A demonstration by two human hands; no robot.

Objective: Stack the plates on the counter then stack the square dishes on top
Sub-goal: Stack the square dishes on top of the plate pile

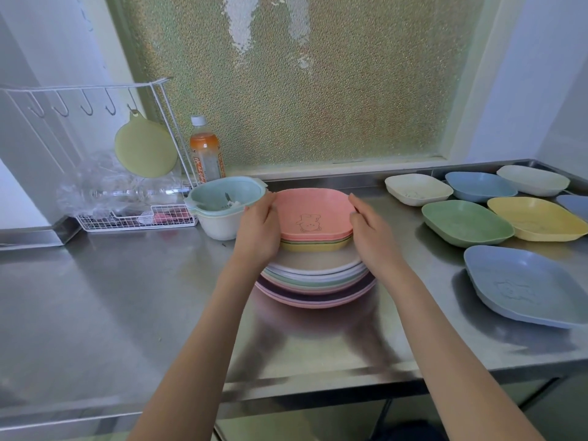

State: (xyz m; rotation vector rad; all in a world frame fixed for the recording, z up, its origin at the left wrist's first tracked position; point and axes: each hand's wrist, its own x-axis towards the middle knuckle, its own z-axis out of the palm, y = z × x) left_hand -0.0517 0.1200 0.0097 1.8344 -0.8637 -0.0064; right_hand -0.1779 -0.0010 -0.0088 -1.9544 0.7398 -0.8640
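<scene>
A stack of round plates (315, 283) in pastel colours stands in the middle of the steel counter. On top of it sits a smaller pile of square dishes, with a pink square dish (313, 214) bearing a small drawing uppermost. My left hand (259, 232) grips the left edge of that pile and my right hand (370, 232) grips its right edge. Loose square dishes lie to the right: green (466, 222), yellow (537, 219), cream (418, 189), blue (480, 186), white (533, 179) and a larger pale blue one (525, 286).
A pale blue colander inside a white bowl (224, 206) stands just left of the stack, touching distance from my left hand. Behind it are an orange drink bottle (206, 151) and a wire rack (133, 214) with a hanging yellow disc. The counter's front edge (318, 389) runs below.
</scene>
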